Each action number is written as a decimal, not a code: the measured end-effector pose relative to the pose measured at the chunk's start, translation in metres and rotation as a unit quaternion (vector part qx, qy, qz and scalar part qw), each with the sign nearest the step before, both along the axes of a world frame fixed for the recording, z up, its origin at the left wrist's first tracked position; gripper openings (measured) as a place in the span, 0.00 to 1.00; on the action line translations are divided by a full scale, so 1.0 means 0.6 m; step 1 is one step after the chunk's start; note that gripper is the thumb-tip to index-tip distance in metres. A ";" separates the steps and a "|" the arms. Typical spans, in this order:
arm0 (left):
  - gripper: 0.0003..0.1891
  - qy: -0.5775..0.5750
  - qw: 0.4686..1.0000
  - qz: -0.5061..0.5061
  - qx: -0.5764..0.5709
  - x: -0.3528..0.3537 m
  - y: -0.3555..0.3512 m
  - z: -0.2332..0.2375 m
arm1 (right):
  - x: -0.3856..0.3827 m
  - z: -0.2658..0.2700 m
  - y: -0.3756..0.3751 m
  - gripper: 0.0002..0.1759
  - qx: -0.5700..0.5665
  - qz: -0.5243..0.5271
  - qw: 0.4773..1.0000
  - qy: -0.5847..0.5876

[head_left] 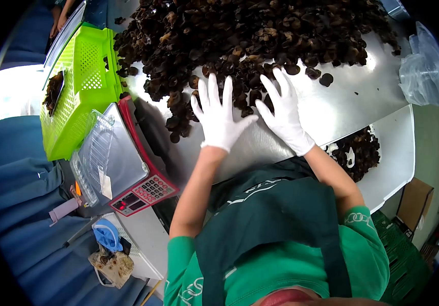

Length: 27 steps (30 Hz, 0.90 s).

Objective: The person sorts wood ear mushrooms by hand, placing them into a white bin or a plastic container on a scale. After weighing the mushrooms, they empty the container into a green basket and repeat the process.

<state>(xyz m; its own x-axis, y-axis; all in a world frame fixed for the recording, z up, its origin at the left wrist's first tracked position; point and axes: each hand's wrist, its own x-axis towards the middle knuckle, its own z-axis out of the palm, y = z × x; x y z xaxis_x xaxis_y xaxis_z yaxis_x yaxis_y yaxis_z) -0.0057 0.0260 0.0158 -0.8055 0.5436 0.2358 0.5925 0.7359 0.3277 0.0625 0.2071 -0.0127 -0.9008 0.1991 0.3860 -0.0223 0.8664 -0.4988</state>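
Note:
A large heap of dark brown, thin curled pieces that look like wood ear mushrooms [240,38] covers the far part of the metal table [342,109]. My left hand [219,122], in a white glove, is spread at the heap's near edge. Beside it my right hand [286,117], gloved in white too, has its fingers stretched toward the pieces. Both palms face down, and neither hand holds anything. Whether the fingertips touch the pieces I cannot tell.
Left of the table are a green plastic basket [84,86] and a red scale [148,191] with clear plastic trays [97,148] on its plate. On the right, a white bin [398,153] holds more dark pieces below clear plastic bags [423,71]. Another person's hand [61,20] shows at top left.

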 end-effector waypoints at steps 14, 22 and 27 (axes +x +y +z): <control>0.33 0.075 0.996 -0.031 0.047 0.135 -0.064 -0.045 | 0.094 0.020 -0.052 0.26 0.001 0.152 0.988 -0.020; 0.48 0.002 0.998 -0.042 0.040 0.127 -0.094 -0.030 | 0.067 0.036 -0.021 0.27 -0.012 0.116 0.993 -0.031; 0.34 0.062 0.988 -0.003 0.143 0.099 -0.087 -0.011 | 0.000 0.049 -0.002 0.10 -0.007 0.058 0.997 0.050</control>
<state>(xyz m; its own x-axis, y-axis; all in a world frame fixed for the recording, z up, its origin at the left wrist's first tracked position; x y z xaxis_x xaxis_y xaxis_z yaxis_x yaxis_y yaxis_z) 0.0539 -0.0262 0.0093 -0.7578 0.4445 0.4776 0.6450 0.6204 0.4461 0.0623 0.2062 0.0166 -0.8752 0.1023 0.4729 -0.1717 0.8481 -0.5013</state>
